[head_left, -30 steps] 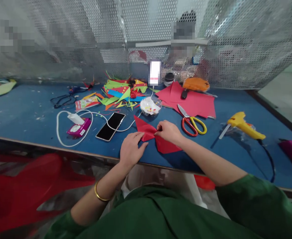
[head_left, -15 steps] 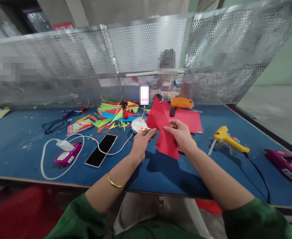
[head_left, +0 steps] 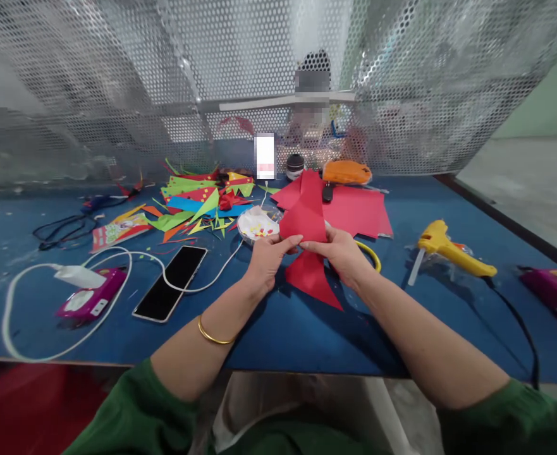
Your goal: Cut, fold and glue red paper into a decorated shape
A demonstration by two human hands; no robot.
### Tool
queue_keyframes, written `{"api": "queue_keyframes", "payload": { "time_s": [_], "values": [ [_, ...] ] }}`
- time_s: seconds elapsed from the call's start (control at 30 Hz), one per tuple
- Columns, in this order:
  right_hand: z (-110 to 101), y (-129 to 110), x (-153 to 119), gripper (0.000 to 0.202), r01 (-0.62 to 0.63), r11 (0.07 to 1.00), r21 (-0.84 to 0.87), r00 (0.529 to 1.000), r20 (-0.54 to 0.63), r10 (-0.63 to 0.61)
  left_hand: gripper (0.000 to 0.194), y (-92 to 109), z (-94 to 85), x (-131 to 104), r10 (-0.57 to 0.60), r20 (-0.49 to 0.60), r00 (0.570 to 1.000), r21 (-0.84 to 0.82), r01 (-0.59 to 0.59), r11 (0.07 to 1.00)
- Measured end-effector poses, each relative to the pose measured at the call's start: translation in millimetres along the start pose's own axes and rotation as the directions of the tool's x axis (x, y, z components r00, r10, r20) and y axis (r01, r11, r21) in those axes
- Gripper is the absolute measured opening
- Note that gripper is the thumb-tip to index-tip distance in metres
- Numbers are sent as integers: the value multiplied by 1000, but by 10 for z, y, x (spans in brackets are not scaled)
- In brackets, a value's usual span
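A cut piece of red paper [head_left: 309, 212], narrow at the middle with a flared lower part, is held up above the blue table [head_left: 259, 335]. My left hand [head_left: 269, 260] pinches its narrow middle from the left, thumb on top. From the right, my right hand [head_left: 347, 256] pinches the same middle, its fingertips almost meeting the left thumb. Behind the paper lie flat red sheets [head_left: 358, 212] with a small black object [head_left: 327, 193] on them. Beside my right hand shows a yellow handle [head_left: 370, 254], the rest of that tool being hidden.
A yellow glue gun [head_left: 453, 249] with a black cord lies right. Left are a phone [head_left: 171, 284], a white cable, a purple power strip [head_left: 93, 297] and coloured paper scraps [head_left: 202, 205]. A clear dish [head_left: 257, 224] sits ahead. Perforated metal mesh [head_left: 250, 63] closes the back, a person behind it.
The red paper has turned, and its upper part now bends over. My hands have come closer together at its middle. The view has tilted down and moved nearer the table.
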State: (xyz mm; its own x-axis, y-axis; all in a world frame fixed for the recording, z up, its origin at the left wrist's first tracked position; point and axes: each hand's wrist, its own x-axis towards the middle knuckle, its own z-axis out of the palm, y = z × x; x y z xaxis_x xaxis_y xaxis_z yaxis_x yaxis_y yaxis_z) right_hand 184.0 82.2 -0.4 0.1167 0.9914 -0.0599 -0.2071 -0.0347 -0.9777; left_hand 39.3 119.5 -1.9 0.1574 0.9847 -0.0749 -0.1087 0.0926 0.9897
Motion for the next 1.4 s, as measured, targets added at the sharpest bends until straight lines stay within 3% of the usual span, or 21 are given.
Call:
{"api": "queue_keyframes", "payload": {
  "time_s": [0.4, 0.63, 1.03, 1.4],
  "values": [
    [24, 68, 11, 51, 13, 996, -83, 1000, -9, -14, 28, -52, -37, 94, 35, -39, 999, -88, -38, 995],
    [28, 45, -16, 51, 12, 997, -71, 999, -43, -15, 30, -44, -24, 57, -23, 16, 1000, -92, 24, 995],
    [88, 93, -26, 43, 58, 997, -45, 997, -47, -60, 37, -35, -4, -17, -15, 70, 997, -62, 19, 998],
    [57, 90, -25, 48, 33, 998, -46, 999, -32, -35, 34, -12, -13, -23, -14, 47, 999, -84, 18, 996]
  ]
}}
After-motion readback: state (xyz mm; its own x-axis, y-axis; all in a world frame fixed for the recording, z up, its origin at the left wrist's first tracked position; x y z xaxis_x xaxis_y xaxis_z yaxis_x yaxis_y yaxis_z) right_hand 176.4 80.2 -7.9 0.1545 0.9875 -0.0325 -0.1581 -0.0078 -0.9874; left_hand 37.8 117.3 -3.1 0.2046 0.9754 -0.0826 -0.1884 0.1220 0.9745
